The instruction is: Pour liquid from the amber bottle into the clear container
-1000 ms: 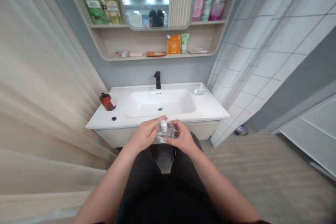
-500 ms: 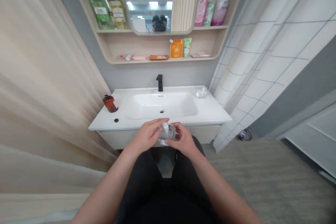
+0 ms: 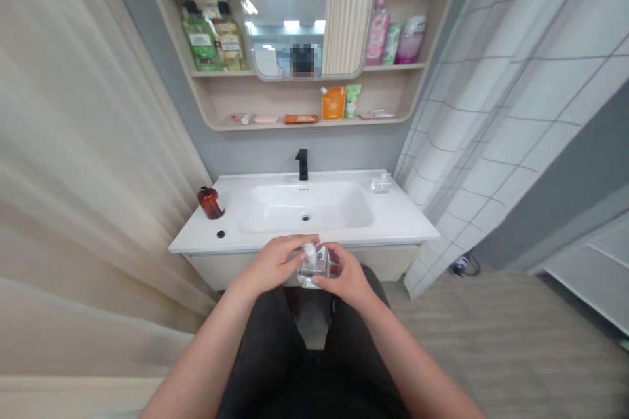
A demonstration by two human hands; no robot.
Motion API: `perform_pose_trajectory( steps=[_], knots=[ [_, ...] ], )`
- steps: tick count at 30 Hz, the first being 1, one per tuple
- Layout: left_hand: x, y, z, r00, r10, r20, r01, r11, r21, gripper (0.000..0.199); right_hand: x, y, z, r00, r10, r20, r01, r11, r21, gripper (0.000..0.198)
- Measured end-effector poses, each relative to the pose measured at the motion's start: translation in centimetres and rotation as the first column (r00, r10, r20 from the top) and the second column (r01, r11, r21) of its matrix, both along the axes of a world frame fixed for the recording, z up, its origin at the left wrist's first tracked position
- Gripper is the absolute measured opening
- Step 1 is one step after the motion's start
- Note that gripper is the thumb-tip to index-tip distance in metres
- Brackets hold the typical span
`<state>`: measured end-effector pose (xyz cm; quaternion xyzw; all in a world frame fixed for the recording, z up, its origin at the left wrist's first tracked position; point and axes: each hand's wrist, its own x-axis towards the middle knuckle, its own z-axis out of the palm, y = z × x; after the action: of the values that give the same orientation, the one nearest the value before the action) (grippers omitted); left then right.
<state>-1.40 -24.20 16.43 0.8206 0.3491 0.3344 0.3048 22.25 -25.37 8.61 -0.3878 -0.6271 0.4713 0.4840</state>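
Note:
A clear, square-sided bottle (image 3: 317, 270) with a whitish translucent top (image 3: 309, 252) is held in front of the vanity's near edge. My right hand (image 3: 348, 275) grips its body from the right, thumb on the near side and fingers behind. From the left, my left hand (image 3: 276, 265) has its thumb and fingers closed around the top. Whether that top is a pump or a plain cap cannot be made out. On the counter at left stand a brown bottle without a cap (image 3: 211, 203) and a small black cap (image 3: 221, 234).
Beyond my hands lies a white basin (image 3: 363, 209) with a black faucet (image 3: 302, 165). Another clear bottle (image 3: 380, 183) sits at the counter's back right. A shelf cabinet (image 3: 221, 91) with toiletries and a mirror hangs above; curtains (image 3: 457, 144) flank both sides.
The view has tilted up slightly, so the scene sits lower. Both hands stay on the clear bottle, with little change in their grip.

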Motion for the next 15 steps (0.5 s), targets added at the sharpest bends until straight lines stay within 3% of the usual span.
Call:
perform_pose_trajectory(
  steps=[9, 15],
  knots=[
    [-0.08, 0.28, -0.46, 0.997, 0.063, 0.034, -0.063, 0.998, 0.007, 0.053, -0.02, 0.17, 0.25, 1.0, 0.014, -0.024, -0.014, 1.0, 0.006, 0.071],
    [0.03, 0.36, -0.33, 0.984, 0.011, 0.175, -0.005, 0.999, -0.032, 0.058, 0.03, 0.12, 0.02, 1.0, 0.011, 0.004, -0.011, 1.0, 0.005, 0.072]
  ],
)
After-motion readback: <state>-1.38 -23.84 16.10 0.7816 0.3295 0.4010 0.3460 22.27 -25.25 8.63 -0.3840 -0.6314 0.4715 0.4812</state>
